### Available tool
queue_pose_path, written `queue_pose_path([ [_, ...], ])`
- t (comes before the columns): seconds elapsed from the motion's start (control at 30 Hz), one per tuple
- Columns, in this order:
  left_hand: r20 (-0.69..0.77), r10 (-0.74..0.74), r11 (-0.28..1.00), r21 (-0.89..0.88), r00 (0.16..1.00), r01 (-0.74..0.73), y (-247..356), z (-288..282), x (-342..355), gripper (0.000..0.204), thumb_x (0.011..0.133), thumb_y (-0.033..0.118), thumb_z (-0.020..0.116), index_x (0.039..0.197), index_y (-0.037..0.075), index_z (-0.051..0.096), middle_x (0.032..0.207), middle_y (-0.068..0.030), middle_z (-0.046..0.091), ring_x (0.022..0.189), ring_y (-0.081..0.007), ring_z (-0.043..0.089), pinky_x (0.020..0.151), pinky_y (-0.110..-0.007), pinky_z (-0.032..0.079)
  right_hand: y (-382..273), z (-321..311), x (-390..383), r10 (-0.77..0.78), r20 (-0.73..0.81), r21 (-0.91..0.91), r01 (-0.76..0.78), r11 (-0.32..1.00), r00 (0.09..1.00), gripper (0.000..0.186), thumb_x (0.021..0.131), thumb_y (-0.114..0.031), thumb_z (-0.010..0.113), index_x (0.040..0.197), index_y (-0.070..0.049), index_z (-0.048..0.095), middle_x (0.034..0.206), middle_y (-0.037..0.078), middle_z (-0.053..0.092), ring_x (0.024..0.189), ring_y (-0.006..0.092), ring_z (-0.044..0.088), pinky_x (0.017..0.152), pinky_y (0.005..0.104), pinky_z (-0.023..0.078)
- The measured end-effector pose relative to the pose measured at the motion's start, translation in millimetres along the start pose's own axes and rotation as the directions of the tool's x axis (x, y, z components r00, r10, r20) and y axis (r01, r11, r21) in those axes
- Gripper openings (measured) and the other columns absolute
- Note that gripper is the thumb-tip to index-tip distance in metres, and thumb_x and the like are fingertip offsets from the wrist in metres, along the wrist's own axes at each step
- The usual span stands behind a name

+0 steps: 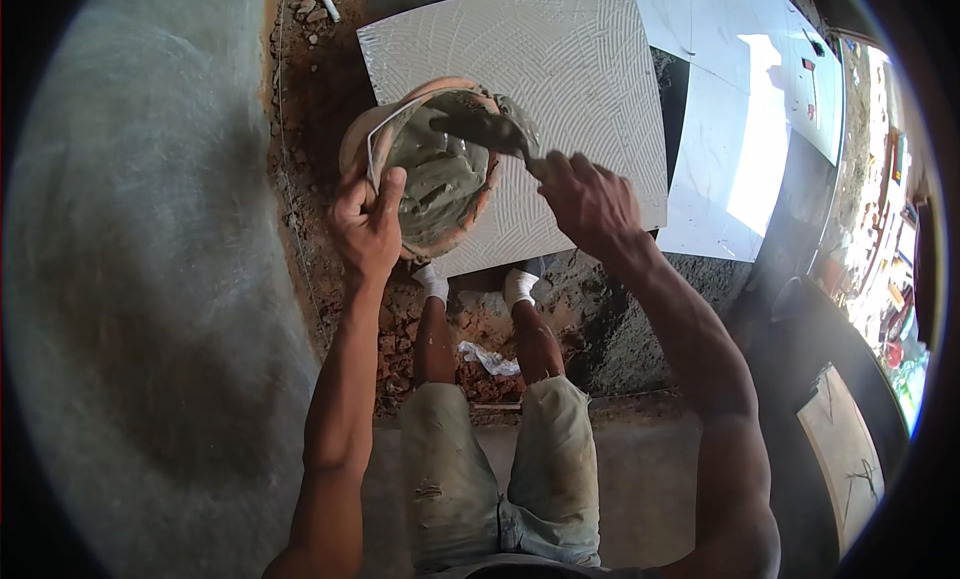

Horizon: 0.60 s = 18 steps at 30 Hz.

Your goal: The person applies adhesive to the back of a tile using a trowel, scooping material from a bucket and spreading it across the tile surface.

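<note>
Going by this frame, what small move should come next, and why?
Probably a scoop with the trowel: the right hand holds its blade over the bucket's mouth, wet grey mix lies within, and the left hand steadies the bucket.

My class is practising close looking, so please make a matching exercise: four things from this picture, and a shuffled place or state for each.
Things
1. Round, orange-rimmed bucket
2. Grey-smeared trowel
3. Large, pale, four-sided tile
4. Crumpled white scrap

Places or states
A. In the right hand
B. Between the shins
C. Held by the left hand
D. Covered in curved ridges

Pairs: 1-C, 2-A, 3-D, 4-B
</note>
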<state>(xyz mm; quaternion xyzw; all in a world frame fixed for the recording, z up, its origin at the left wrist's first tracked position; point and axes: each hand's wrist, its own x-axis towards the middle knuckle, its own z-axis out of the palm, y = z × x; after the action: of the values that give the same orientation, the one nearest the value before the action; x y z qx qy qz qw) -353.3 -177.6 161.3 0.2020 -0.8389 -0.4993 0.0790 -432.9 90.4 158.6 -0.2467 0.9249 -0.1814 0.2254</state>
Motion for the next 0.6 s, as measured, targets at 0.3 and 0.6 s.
queue_pose_path([
  [0.3, 0.047, 0.348, 0.937, -0.041, 0.936, -0.346, 17.5, 47.6, 50.2, 0.042, 0.091, 0.028, 0.076, 0.073, -0.007, 0.063, 0.121, -0.0153, 0.071, 0.069, -0.0168, 0.063, 0.06, -0.031, 0.049, 48.8, 14.4, 57.1, 0.038, 0.418, 0.115, -0.094, 0.989, 0.908, 0.028, 0.095, -0.032, 0.056, 0.105, -0.009, 0.069, 0.09, 0.015, 0.072, 0.083, 0.0314, 0.072, 0.074, 0.045, 0.058],
  [0.6, 0.085, 0.064, 0.977, -0.208, 0.994, -0.045, -15.5, 39.9, 49.1, 0.034, 0.096, 0.027, 0.071, 0.118, 0.002, 0.072, 0.125, -0.0058, 0.07, 0.093, -0.0081, 0.062, 0.079, -0.025, 0.048, 74.0, 48.2, 8.4, -0.338, 0.14, 0.416, 0.255, 0.873, 0.93, 0.025, 0.091, -0.028, 0.069, 0.103, -0.006, 0.066, 0.078, 0.011, 0.067, 0.072, 0.0304, 0.067, 0.064, 0.0433, 0.052],
])
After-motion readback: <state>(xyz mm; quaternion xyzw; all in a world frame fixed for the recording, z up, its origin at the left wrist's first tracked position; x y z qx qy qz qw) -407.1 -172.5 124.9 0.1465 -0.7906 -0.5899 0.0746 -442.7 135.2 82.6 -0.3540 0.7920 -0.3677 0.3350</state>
